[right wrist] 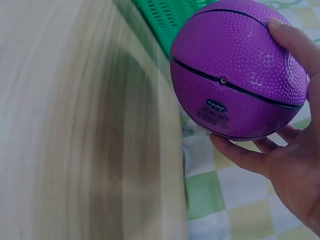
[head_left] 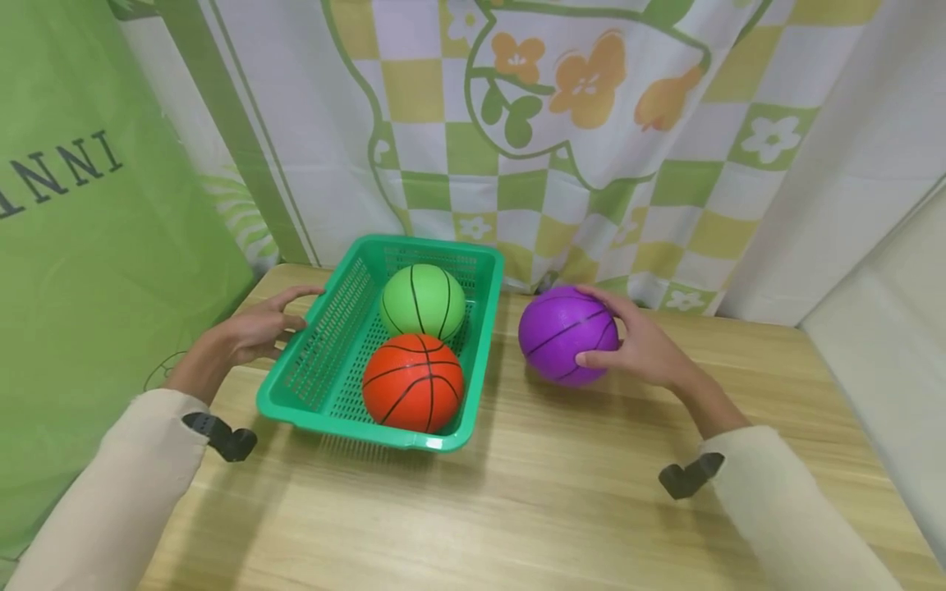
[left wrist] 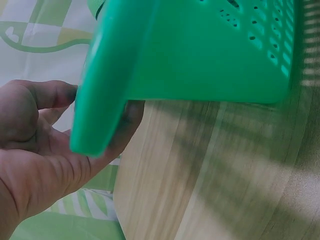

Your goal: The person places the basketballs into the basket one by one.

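In the head view my right hand (head_left: 650,341) grips a small purple basketball (head_left: 565,336), fingers around its far side and thumb on the near side. The right wrist view shows the ball (right wrist: 235,75) raised over the wooden surface, its air valve and printed label facing the camera. My left hand (head_left: 254,328) holds the left rim of a green plastic basket (head_left: 373,427). In the left wrist view the thumb presses one side of the rim (left wrist: 107,85), and the other fingers pass behind it. A green ball (head_left: 424,300) and an orange-red basketball (head_left: 414,390) lie in the basket.
The basket stands on a light wooden table (head_left: 562,501). A checked, flower-patterned curtain (head_left: 473,164) hangs along the back edge. Green cloth (head_left: 96,271) with dark letters hangs at the left, and a pale wall (head_left: 887,353) borders the right.
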Demonstrator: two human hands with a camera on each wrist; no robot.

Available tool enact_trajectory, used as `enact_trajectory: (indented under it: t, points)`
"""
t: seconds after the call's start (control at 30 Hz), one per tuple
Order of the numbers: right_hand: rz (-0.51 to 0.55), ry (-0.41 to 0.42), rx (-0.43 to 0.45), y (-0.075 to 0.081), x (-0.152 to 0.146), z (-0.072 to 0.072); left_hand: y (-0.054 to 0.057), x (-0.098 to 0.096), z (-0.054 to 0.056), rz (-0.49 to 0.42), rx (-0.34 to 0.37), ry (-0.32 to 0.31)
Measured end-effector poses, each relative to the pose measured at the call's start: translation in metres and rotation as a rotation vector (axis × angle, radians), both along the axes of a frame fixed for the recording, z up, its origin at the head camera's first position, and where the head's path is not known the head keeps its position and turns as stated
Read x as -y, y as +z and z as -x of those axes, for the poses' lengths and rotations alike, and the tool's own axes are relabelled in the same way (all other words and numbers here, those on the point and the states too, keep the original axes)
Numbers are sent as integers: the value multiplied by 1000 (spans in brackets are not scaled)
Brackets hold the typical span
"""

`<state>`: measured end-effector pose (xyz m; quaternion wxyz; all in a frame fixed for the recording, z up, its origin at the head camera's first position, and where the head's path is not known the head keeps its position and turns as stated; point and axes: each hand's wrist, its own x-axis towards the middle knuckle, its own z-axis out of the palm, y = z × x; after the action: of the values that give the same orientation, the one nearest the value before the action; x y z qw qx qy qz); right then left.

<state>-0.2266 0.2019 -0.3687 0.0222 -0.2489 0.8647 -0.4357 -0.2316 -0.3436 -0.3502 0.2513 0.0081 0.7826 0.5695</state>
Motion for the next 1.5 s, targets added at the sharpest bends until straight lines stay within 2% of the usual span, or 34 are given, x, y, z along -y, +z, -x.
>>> enact_trajectory:
  t: [0.37, 0.63, 0.83, 0.97, 1.2, 1.37, 1.5]
  points:
    - [46, 1, -65, 22, 20, -1, -5, 4, -2, -15, 12, 1]
    - [80, 76, -68, 37, 36, -5, -6, 6, -2, -26, 4, 6]
    - [86, 75, -95, 47, 47, -5, -5, 6, -4, -29, 12, 7]
    - [82, 78, -114, 55, 61, -3, -5, 6, -4, -39, 12, 6]
    - [132, 156, -123, 65, 92, 3, -4, 6, -1, -41, -3, 4]
    - [108, 171, -175, 74, 113, 8, -2, 6, 1, -40, -9, 5]
    - [81, 200, -182, 77, 127, 10, -2, 3, 0, -41, 6, 7]
